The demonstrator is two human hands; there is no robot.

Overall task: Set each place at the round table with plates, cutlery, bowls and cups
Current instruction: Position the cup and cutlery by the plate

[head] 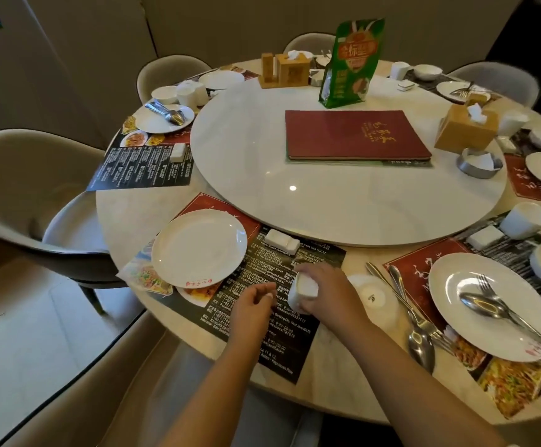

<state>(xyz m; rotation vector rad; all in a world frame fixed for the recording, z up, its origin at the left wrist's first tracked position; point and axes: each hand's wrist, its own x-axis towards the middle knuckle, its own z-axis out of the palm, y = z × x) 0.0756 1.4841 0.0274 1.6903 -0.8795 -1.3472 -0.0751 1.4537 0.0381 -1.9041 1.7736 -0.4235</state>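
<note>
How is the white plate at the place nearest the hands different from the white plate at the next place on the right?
The near plate is bare, while the right plate carries a spoon and a fork. The near plate lies at the left end of its placemat, over the food pictures; the right plate covers mostly the red part of its own mat. Both are round, white, and lie flat.
</note>
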